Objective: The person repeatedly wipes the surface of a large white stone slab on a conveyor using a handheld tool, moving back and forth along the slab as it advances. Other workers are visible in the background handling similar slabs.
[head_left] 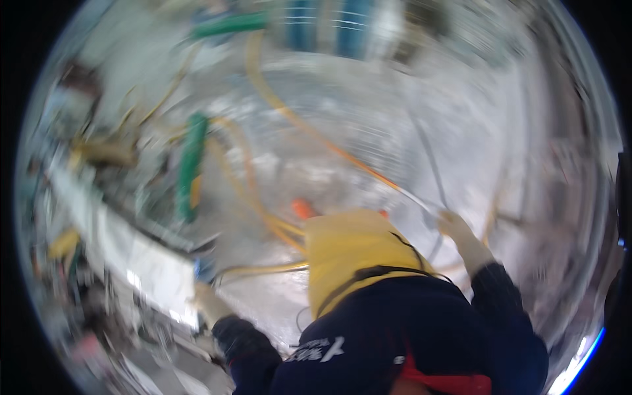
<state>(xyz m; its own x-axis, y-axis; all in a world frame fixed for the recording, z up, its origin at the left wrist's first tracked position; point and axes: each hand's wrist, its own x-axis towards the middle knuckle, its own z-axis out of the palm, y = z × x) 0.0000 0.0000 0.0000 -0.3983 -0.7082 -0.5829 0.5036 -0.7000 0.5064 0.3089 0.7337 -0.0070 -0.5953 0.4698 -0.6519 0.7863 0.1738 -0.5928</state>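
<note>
Motion blurs the whole view. On the right, my right hand [457, 232], in a pale glove, is closed around the pale end of a yellow-orange hose [329, 145]. That hose runs from the far side across the wet-looking floor. A thin dark line, perhaps a cable [431, 161], also reaches down to this hand. At lower left, my left hand [209, 304], gloved too, is beside the edge of a long white panel [141, 263]. Just above its fingers is a small blue thing [204, 268]. Those fingers are too smeared to show whether they grip anything.
A yellow apron [359, 247] covers my front, with an orange boot tip [303, 209] beyond it. Green tube-like pieces [192, 164] lie ahead on the left, among looped yellow hoses [247, 178]. Blue upright shapes [352, 26] stand at the far side. Clutter lines the left.
</note>
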